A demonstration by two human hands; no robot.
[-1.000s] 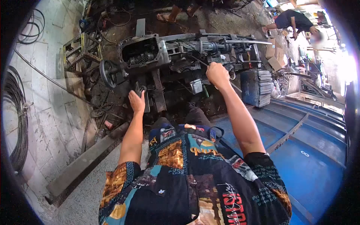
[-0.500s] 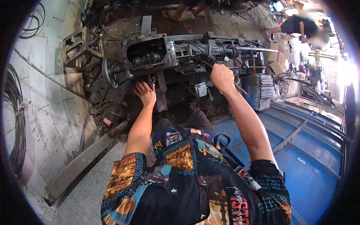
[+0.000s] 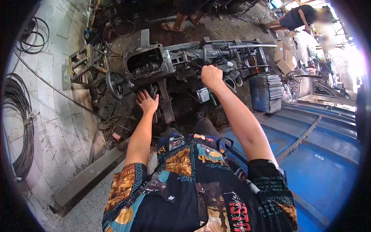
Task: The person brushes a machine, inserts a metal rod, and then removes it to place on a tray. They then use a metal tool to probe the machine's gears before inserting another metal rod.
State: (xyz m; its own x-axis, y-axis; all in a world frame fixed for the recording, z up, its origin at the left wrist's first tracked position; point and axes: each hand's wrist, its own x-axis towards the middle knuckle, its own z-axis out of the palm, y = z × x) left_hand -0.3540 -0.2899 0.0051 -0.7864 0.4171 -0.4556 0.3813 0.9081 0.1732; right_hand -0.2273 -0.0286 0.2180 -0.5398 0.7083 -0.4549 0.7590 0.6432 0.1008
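A greasy gearbox housing (image 3: 168,66) lies in front of me, its top open on a row of gears (image 3: 147,69). A handwheel (image 3: 113,84) sticks out on its left end. My left hand (image 3: 147,102) is open, fingers spread, just below the housing beside a dark metal piece (image 3: 154,92). My right hand (image 3: 211,76) is closed in a fist over the machine's middle, right of the housing; what it grips is hidden, and I cannot tell its kind. Just below that fist are a small silver box (image 3: 203,95) and a green-handled tool (image 3: 213,99).
A metal frame stand (image 3: 88,63) is at the left, near coiled cable (image 3: 21,127) on the pale tiled floor. To the right are a blue battery-like block (image 3: 262,92), a cardboard box (image 3: 283,58) and large blue panels (image 3: 301,143). Another person (image 3: 295,17) bends at upper right; someone's feet (image 3: 172,27) show at the top.
My right hand has moved left along the machine, closer to the housing, still in a fist. My left hand stays below the housing. The view has shifted slightly.
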